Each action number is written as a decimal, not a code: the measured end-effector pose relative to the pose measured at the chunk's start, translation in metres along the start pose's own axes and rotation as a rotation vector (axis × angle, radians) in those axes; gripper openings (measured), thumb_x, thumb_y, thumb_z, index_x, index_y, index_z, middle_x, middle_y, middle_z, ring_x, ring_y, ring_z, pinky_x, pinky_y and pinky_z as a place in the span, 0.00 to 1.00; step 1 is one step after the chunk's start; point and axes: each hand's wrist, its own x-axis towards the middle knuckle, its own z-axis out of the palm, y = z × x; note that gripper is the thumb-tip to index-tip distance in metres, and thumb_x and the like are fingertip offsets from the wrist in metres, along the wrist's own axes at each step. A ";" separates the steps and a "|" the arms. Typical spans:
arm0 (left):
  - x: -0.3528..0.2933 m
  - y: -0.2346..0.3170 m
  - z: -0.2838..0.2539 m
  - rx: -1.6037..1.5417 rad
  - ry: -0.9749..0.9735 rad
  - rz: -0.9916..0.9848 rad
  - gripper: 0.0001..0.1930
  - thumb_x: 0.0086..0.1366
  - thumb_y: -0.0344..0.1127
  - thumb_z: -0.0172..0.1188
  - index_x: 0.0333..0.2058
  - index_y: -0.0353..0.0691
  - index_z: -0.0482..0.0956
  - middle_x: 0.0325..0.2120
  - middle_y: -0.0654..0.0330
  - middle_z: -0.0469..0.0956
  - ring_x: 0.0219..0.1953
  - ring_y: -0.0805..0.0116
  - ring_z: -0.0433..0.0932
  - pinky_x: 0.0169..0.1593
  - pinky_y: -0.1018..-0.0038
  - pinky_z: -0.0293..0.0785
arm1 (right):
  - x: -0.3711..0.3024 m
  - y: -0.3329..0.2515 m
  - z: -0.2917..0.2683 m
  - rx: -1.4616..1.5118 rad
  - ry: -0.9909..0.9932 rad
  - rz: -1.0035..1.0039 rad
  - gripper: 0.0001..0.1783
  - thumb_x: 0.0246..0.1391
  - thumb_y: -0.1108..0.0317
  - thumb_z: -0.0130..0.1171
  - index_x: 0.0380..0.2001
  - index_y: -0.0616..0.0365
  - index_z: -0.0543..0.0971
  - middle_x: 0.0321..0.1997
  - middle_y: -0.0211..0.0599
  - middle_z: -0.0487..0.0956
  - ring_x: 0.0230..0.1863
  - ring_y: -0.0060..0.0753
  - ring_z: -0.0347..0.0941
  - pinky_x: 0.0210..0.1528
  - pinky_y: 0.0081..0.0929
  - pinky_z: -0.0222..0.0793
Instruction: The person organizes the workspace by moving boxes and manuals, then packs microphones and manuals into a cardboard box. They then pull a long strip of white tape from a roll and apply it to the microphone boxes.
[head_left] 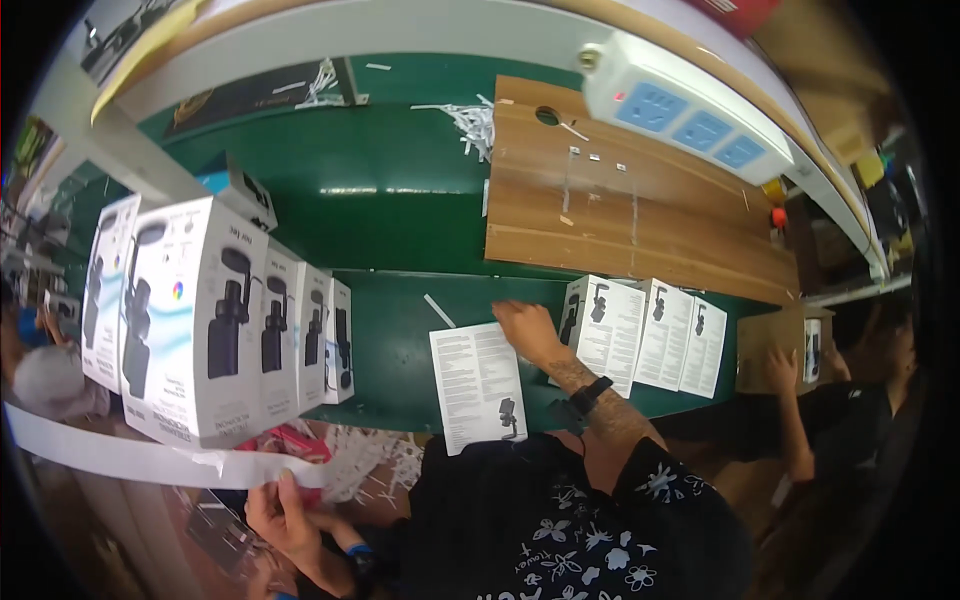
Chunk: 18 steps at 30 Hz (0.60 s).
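A white printed box (476,385) with a picture of a microphone stands on the green bench in front of me. My right hand (525,330), with a dark watch on the wrist, bends its fingers over the box's far right corner. At lower left, my left hand (285,515) pinches the end of a long white strip (130,455), which looks like label backing and stretches off to the left. Several similar microphone boxes (200,330) stand in a row at left. More white boxes (612,335) line up right of my right hand.
A wooden board (630,200) lies on the far side of the green bench (390,190). Above it hangs a white power strip (690,110). Shredded paper (375,465) lies below the near edge. A co-worker's hand (782,370) touches a cardboard carton (765,345) at right.
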 end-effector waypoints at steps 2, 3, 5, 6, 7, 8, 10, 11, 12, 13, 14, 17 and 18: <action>0.000 -0.002 0.004 -0.029 -0.022 -0.058 0.09 0.64 0.25 0.58 0.41 0.24 0.77 0.29 0.59 0.78 0.29 0.77 0.72 0.33 0.81 0.69 | 0.008 -0.006 0.007 -0.022 -0.101 0.008 0.09 0.53 0.72 0.54 0.36 0.61 0.79 0.37 0.45 0.80 0.35 0.49 0.78 0.37 0.39 0.76; -0.003 -0.006 0.002 -0.028 -0.015 -0.071 0.09 0.64 0.25 0.58 0.41 0.24 0.77 0.29 0.59 0.78 0.29 0.77 0.72 0.33 0.81 0.69 | 0.012 -0.008 0.008 -0.044 -0.176 0.028 0.08 0.53 0.72 0.53 0.35 0.61 0.78 0.36 0.45 0.80 0.34 0.48 0.78 0.36 0.39 0.76; -0.008 -0.014 0.002 0.114 -0.060 -0.032 0.08 0.63 0.24 0.59 0.39 0.24 0.77 0.31 0.56 0.78 0.31 0.76 0.74 0.35 0.80 0.70 | 0.012 -0.009 0.008 -0.025 -0.179 -0.019 0.08 0.52 0.73 0.53 0.35 0.61 0.78 0.35 0.44 0.80 0.37 0.48 0.78 0.37 0.40 0.75; -0.012 -0.014 0.004 0.098 -0.049 -0.088 0.08 0.62 0.23 0.59 0.38 0.24 0.77 0.37 0.50 0.80 0.35 0.75 0.75 0.38 0.79 0.71 | 0.011 -0.008 0.008 -0.019 -0.209 -0.070 0.08 0.52 0.73 0.53 0.34 0.61 0.78 0.35 0.45 0.80 0.38 0.48 0.78 0.37 0.40 0.75; -0.013 -0.014 0.006 0.099 -0.040 -0.094 0.08 0.62 0.23 0.59 0.38 0.24 0.77 0.37 0.50 0.80 0.35 0.75 0.75 0.38 0.79 0.71 | 0.011 -0.008 0.008 -0.012 -0.238 -0.119 0.07 0.52 0.73 0.53 0.34 0.61 0.78 0.35 0.45 0.79 0.38 0.48 0.78 0.38 0.40 0.75; -0.011 -0.013 0.010 0.096 -0.064 -0.012 0.08 0.64 0.24 0.58 0.39 0.24 0.76 0.35 0.54 0.80 0.33 0.77 0.74 0.37 0.80 0.70 | 0.010 -0.008 0.009 -0.010 -0.242 -0.127 0.07 0.52 0.73 0.53 0.34 0.61 0.78 0.35 0.45 0.79 0.38 0.48 0.78 0.38 0.40 0.75; -0.010 -0.009 0.016 0.097 -0.084 0.064 0.08 0.66 0.25 0.56 0.40 0.25 0.75 0.33 0.58 0.79 0.31 0.79 0.72 0.37 0.82 0.68 | 0.007 -0.011 0.009 0.024 -0.289 -0.125 0.07 0.51 0.74 0.53 0.33 0.63 0.77 0.38 0.44 0.79 0.42 0.47 0.77 0.43 0.39 0.74; -0.009 -0.005 0.018 0.048 -0.098 0.061 0.09 0.66 0.24 0.56 0.42 0.24 0.75 0.37 0.56 0.80 0.33 0.78 0.73 0.39 0.82 0.69 | 0.003 -0.011 0.011 0.027 -0.295 -0.130 0.07 0.51 0.74 0.53 0.33 0.63 0.77 0.38 0.44 0.79 0.42 0.47 0.77 0.43 0.39 0.74; -0.009 -0.002 0.019 -0.003 -0.112 0.062 0.10 0.65 0.23 0.55 0.44 0.23 0.75 0.40 0.53 0.81 0.36 0.77 0.75 0.42 0.82 0.71 | -0.001 -0.009 0.014 0.040 -0.209 -0.173 0.08 0.51 0.74 0.54 0.35 0.62 0.78 0.37 0.43 0.80 0.40 0.46 0.77 0.41 0.38 0.75; -0.009 -0.003 0.019 -0.001 -0.108 0.059 0.10 0.65 0.23 0.55 0.44 0.23 0.75 0.40 0.53 0.81 0.36 0.77 0.75 0.42 0.82 0.71 | -0.004 -0.007 0.018 0.053 -0.124 -0.216 0.09 0.51 0.73 0.56 0.36 0.62 0.79 0.36 0.42 0.81 0.39 0.45 0.78 0.38 0.37 0.75; -0.011 -0.004 0.018 -0.023 -0.114 0.035 0.12 0.65 0.23 0.55 0.46 0.22 0.74 0.43 0.52 0.80 0.38 0.76 0.75 0.44 0.82 0.71 | -0.007 -0.005 0.022 0.055 -0.126 -0.220 0.09 0.51 0.73 0.56 0.36 0.62 0.79 0.36 0.42 0.81 0.39 0.45 0.78 0.38 0.37 0.75; -0.012 -0.007 0.016 -0.042 -0.123 -0.019 0.15 0.66 0.22 0.54 0.50 0.22 0.73 0.45 0.51 0.79 0.40 0.76 0.75 0.45 0.82 0.71 | -0.012 -0.009 0.027 0.134 -0.060 -0.199 0.11 0.52 0.72 0.58 0.39 0.62 0.79 0.38 0.44 0.80 0.41 0.47 0.77 0.42 0.39 0.74; -0.011 -0.008 0.015 -0.043 -0.135 -0.047 0.15 0.66 0.22 0.53 0.50 0.23 0.73 0.45 0.52 0.79 0.40 0.77 0.75 0.45 0.83 0.70 | -0.013 -0.014 0.023 0.158 -0.056 -0.189 0.12 0.54 0.69 0.58 0.41 0.63 0.78 0.42 0.46 0.79 0.44 0.48 0.75 0.46 0.40 0.71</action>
